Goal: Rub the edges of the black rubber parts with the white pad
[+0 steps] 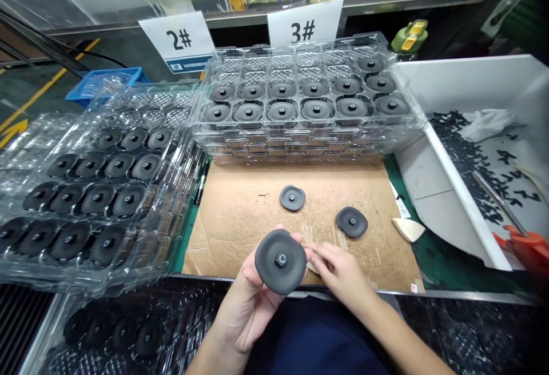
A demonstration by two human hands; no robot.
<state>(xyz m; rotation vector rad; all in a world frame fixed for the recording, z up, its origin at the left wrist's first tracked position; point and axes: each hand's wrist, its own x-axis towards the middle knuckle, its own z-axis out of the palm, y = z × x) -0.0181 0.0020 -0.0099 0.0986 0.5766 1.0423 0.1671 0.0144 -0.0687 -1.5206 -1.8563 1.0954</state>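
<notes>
A dark rounded-square part (274, 275) with a metal nut at its centre rests face up in my left hand (249, 300), gripped from below by its edges. My right hand (338, 272) is at the part's right edge, its fingers pinched together; a thin pale thing seems to lie between them, too small to make out. Two similar parts lie on the cardboard sheet (240, 192): one (292, 198) just behind my hands, the other (352, 222) farther right.
Stacked clear trays (300, 135) holding dark parts stand at the back. More loaded trays (163, 198) fill the left. At right are a white bin (454, 192) of small black pieces, a red-handled tool (527, 243) and a pale wedge (409, 229).
</notes>
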